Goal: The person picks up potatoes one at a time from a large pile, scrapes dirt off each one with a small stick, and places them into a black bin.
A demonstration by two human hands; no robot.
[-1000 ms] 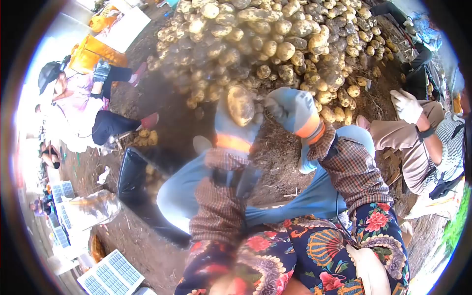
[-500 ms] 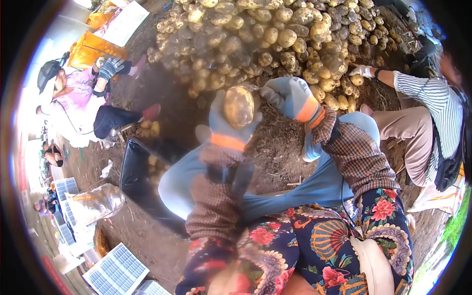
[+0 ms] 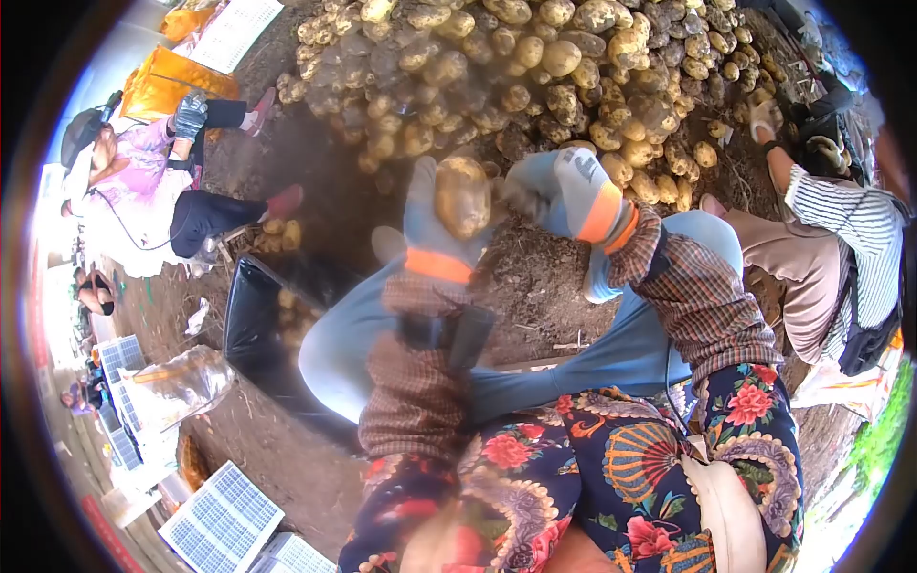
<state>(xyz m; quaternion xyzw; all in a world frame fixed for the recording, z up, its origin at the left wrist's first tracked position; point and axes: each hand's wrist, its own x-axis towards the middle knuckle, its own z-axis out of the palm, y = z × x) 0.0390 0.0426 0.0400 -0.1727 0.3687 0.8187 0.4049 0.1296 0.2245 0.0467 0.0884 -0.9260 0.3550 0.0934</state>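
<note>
My left hand [image 3: 427,227], in a grey-blue glove with an orange cuff band, is closed around a large yellow potato [image 3: 462,199] with darker soil marks. It holds the potato up in front of my knees. My right hand [image 3: 564,194], gloved the same way, is just right of the potato with its fingers curled together. Whether anything is between those fingers is too blurred to tell. Beyond both hands lies a big heap of potatoes [image 3: 561,58], many with dirt on them.
A black bag or crate [image 3: 250,310] with potatoes in it stands by my left knee. One co-worker [image 3: 143,177] sits at left, another [image 3: 845,229] in a striped top at right. White crates [image 3: 222,520] and an orange bag [image 3: 158,81] are at left.
My left hand still holds the potato, and my right hand has shifted slightly left beside it. The right co-worker's gloved hand has moved right, away from the heap. The left co-worker's hands have shifted.
</note>
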